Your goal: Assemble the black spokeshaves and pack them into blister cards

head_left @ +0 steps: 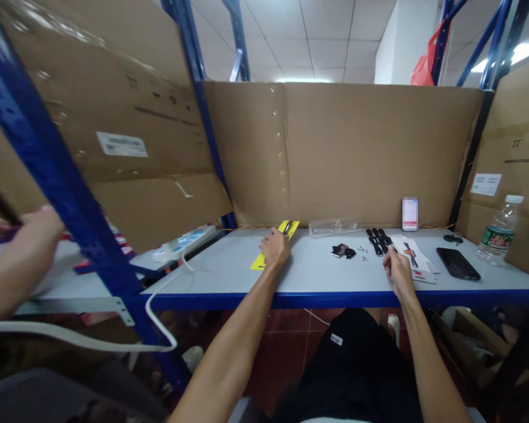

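My left hand (274,248) lies over a bright yellow card (258,262) at the middle of the grey table, its fingers curled on it. A dark, slim object (288,227) shows on the card just past the fingers; its kind is unclear. My right hand (397,271) is closed in a pinch, and whatever the fingertips hold is too small to make out. Just beyond it lie several black strap-like pieces (376,239) side by side. To its right is a white printed sheet (421,254) picturing a dark tool. Small black parts (343,251) and tiny silvery pieces (362,252) lie between my hands.
A clear plastic tray (334,227) lies at the back. Rightward are a propped phone (409,214), a black phone (458,263) and a water bottle (499,232). A power strip (185,243) and white cable sit left. Another person's arm (24,258) shows beyond the blue post (77,170).
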Demonstrator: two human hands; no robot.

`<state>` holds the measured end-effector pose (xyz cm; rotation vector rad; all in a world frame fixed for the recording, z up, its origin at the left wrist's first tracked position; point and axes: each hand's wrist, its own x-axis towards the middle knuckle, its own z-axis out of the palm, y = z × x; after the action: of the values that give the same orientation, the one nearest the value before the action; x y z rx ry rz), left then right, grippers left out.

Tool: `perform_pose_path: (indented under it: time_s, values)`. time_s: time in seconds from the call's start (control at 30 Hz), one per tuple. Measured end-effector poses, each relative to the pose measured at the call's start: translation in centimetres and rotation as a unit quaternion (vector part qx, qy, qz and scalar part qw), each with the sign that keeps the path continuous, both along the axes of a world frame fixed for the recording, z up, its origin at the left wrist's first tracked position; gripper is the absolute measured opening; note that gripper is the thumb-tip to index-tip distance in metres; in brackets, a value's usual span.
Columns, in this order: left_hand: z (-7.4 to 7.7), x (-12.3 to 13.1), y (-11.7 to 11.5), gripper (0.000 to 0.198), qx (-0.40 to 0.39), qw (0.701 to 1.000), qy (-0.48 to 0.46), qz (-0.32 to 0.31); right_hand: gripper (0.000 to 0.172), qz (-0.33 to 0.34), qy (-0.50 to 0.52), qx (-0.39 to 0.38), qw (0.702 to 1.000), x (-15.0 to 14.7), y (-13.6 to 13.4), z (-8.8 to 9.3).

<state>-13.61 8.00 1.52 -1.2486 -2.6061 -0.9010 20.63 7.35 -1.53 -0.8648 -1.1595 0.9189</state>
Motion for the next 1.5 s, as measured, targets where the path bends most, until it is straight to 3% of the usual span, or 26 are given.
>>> perform_pose_path:
  time_s: [0.1, 0.2, 0.27, 0.33, 0.4, 0.47, 0.57, 0.67, 0.8, 0.87, 1.0, 1.1, 1.33, 1.5]
  values:
    - [2.1, -1.4, 0.1, 0.055, 0.112, 0.988, -0.104, 0.03, 0.059, 0.006, 0.002, 0.001, 1.0, 0.0, 0.2, -0.2]
    - [4.8, -2.6, 0.2, 0.054, 0.231, 0.949, -0.213, -0.035, 0.06, 0.013, 0.009, -0.007, 1.0, -0.1, 0.1, -0.1]
    - [6.3, -2.9, -0.1, 0.052, 0.28, 0.883, -0.362, -0.1, 0.06, 0.015, 0.017, -0.017, 1.0, -0.1, 0.1, 0.0]
    - [6.8, -2.5, -0.9, 0.053, 0.299, 0.781, -0.518, -0.178, 0.061, 0.02, 0.02, -0.027, 0.999, -0.1, 0.3, 0.1]
    - [6.3, -1.4, -2.2, 0.057, 0.325, 0.673, -0.619, -0.242, 0.061, 0.029, 0.013, -0.03, 0.999, 0.1, 0.5, 0.2]
    - [4.8, 0.4, -3.7, 0.062, 0.358, 0.589, -0.669, -0.28, 0.06, 0.029, -0.011, -0.022, 0.999, 0.1, 0.3, 0.5]
    - [2.0, 3.8, -5.7, 0.055, 0.359, 0.51, -0.731, -0.276, 0.054, 0.023, -0.068, 0.014, 0.997, -0.6, -2.2, 1.1]
    - [-0.1, 7.2, -7.6, 0.063, 0.37, 0.451, -0.773, -0.248, 0.042, 0.107, -0.103, 0.018, 0.989, -2.9, -7.7, 1.1]
    - [-0.8, 11.2, -11.9, 0.057, 0.365, 0.406, -0.789, -0.282, 0.04, 0.295, -0.132, 0.002, 0.946, -6.1, -15.3, -0.1]
    - [-0.5, 12.9, -14.7, 0.054, 0.358, 0.376, -0.812, -0.266, 0.039, 0.33, -0.11, 0.014, 0.937, -6.7, -17.7, -0.9]
    - [1.1, 15.6, -19.2, 0.048, 0.332, 0.331, -0.854, -0.225, 0.037, 0.308, -0.073, 0.049, 0.947, -6.1, -20.1, -2.1]
    - [2.0, 16.5, -20.8, 0.052, 0.311, 0.319, -0.873, -0.198, 0.035, 0.28, -0.083, 0.083, 0.953, -5.3, -21.2, -2.3]
    - [1.6, 15.9, -21.7, 0.055, 0.245, 0.285, -0.906, -0.193, 0.032, 0.25, -0.116, 0.146, 0.95, -5.1, -22.1, -2.2]
    - [1.5, 16.1, -21.7, 0.058, 0.278, 0.307, -0.892, -0.18, 0.012, 0.231, -0.038, 0.085, 0.968, -5.9, -22.6, -2.5]
